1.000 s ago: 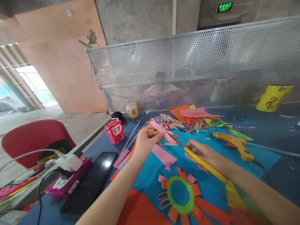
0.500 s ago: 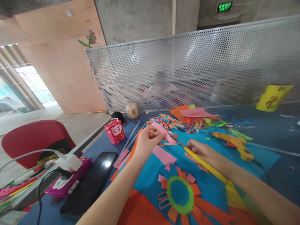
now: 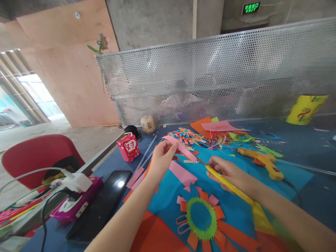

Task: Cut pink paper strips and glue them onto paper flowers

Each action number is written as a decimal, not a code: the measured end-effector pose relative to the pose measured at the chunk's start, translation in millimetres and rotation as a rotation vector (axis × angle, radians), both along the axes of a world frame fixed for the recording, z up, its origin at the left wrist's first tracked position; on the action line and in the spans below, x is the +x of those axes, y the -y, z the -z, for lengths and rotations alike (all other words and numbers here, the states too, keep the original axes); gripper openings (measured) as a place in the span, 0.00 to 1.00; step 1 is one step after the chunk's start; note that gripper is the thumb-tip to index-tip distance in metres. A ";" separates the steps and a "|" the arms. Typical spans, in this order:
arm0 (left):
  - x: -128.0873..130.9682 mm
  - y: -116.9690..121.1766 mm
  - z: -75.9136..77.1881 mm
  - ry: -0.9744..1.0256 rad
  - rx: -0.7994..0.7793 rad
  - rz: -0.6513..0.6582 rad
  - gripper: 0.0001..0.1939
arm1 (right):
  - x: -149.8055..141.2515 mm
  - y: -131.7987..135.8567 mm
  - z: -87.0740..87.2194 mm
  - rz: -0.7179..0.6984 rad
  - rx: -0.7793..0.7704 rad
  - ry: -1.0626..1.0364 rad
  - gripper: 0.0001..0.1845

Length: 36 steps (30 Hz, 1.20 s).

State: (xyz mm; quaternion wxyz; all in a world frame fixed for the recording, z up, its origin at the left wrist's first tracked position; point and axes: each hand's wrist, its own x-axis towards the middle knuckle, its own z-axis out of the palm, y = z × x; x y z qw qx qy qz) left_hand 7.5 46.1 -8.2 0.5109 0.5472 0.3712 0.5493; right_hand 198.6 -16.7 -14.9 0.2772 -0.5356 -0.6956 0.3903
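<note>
Between its thumb and fingers my left hand [image 3: 166, 153] pinches a pink paper strip [image 3: 187, 152], which slants down to the right. My right hand [image 3: 226, 171] grips a pair of scissors [image 3: 228, 183] with long yellow handles; the metal blades touch the strip's lower right end. Just below lies another pink paper piece [image 3: 182, 174] on blue paper [image 3: 168, 201]. Nearer to me is a paper flower [image 3: 201, 218] with a green toothed ring, a blue centre and orange and pink petals. Some of the right hand's fingers are hidden by the scissor handles.
A yellow glue gun [image 3: 264, 162] lies to the right. Paper scraps [image 3: 236, 138] and a fringed paper flower [image 3: 185, 135] are farther back. A red drink carton [image 3: 129, 147], a black phone [image 3: 101, 206] and a purple power strip [image 3: 78, 204] line the left. A perforated metal screen [image 3: 210, 80] stands behind.
My left hand has shifted slightly left and the pink strip has slid along with it, now lying straighter. The right hand and scissors stay nearly in place.
</note>
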 end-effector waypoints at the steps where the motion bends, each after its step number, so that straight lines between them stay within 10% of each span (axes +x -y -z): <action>1: -0.1 0.2 -0.1 -0.004 0.000 0.014 0.12 | 0.5 -0.6 1.0 0.002 0.006 -0.004 0.16; 36: -4.1 0.9 -4.7 -0.184 0.217 -0.152 0.05 | 1.1 -1.1 1.8 -0.019 -0.009 -0.027 0.11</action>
